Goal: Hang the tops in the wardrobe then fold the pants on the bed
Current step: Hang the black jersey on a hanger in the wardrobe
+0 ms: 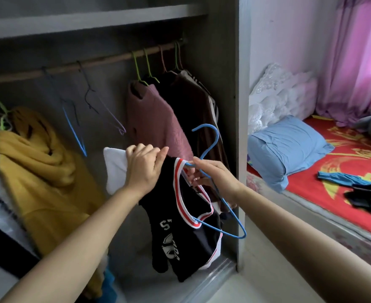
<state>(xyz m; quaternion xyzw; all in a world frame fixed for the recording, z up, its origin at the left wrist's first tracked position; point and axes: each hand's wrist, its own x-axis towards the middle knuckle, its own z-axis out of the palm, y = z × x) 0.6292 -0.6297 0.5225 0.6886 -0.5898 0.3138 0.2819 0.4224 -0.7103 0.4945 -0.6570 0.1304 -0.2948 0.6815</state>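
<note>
Seen from the head camera, the person is standing at the open wardrobe (215, 62), working well below its rail (114, 59) and under the rail's right half. The left hand (144, 169) is gripping the black top (180, 237) at the shoulder beside the striped collar, fingers curled tightly round the cloth. That is holding the neck hole open and up while the body of the top is hanging straight down. A white piece of cloth (114, 169) is showing behind this hand. I cannot tell whether it is part of the same top.

The right hand (213, 176) is holding the blue hanger (210, 147), pinching the wire just under its hook. One arm of the hanger is passing down through the collar, probably so the top will sit on both arms before going up to the rail. The hook is pointing up towards the rail but is nowhere near it.

Directly under the rail, a pink sweater (158, 123) and a yellow hoodie (38, 171) are hanging, with bare hangers (75, 132) between them. Far to the right of the rail, outside the wardrobe, dark pants (368, 197) are lying unfolded on the bed (344, 162).
</note>
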